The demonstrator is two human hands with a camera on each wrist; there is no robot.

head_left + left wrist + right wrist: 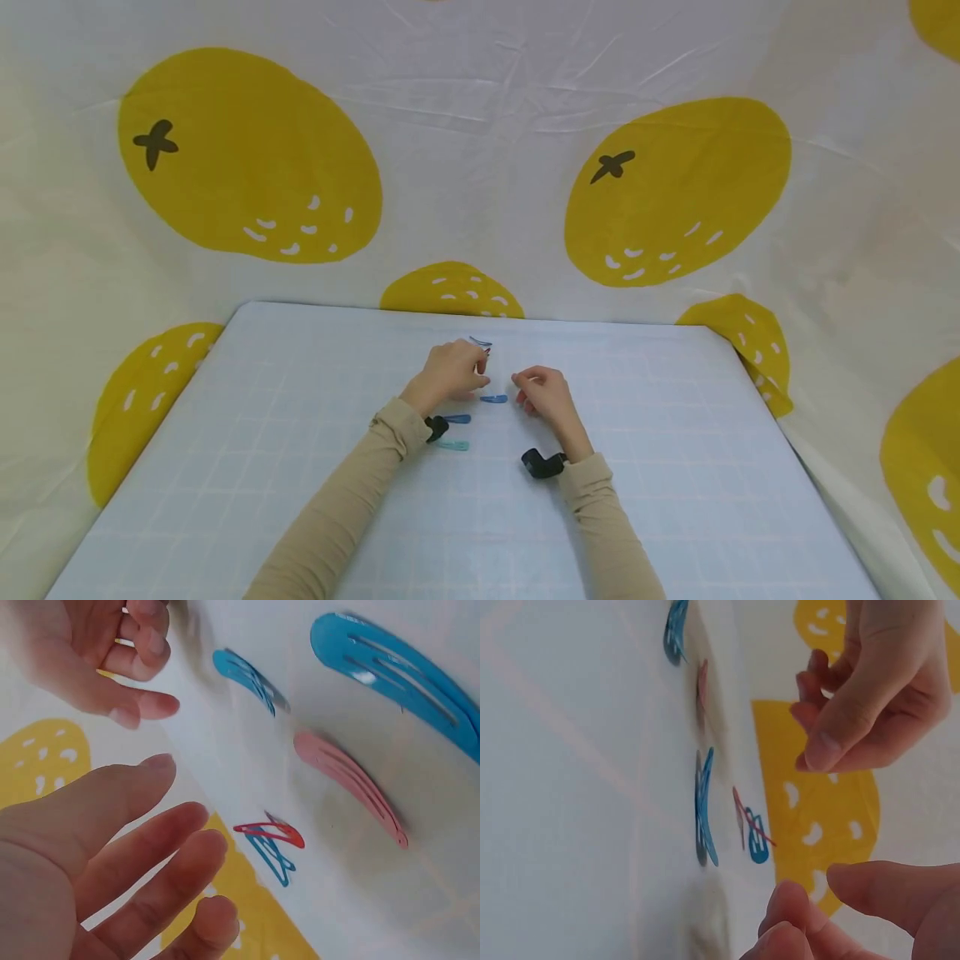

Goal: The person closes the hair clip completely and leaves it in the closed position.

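Note:
My left hand (453, 369) hovers over the snap hair clips, fingers loosely bent and holding nothing. A pink clip (349, 780) lies below it. Just beyond its fingertips, a red clip (289, 835) crosses over a blue one (275, 862). To the right, my right hand (545, 393) is raised with thumb and fingers apart and nothing between them. Beside its fingertips on the table lies a blue clip (493, 399). Closer to me are a darker blue clip (457, 418) and a teal clip (453, 446), both partly covered by the left wrist in the head view.
The table (660, 500) has a pale, faintly checked cover. Behind and around it hangs a white cloth (472, 167) printed with large yellow fruit. A black wrist camera (543, 463) sits on the right wrist and another (437, 428) on the left.

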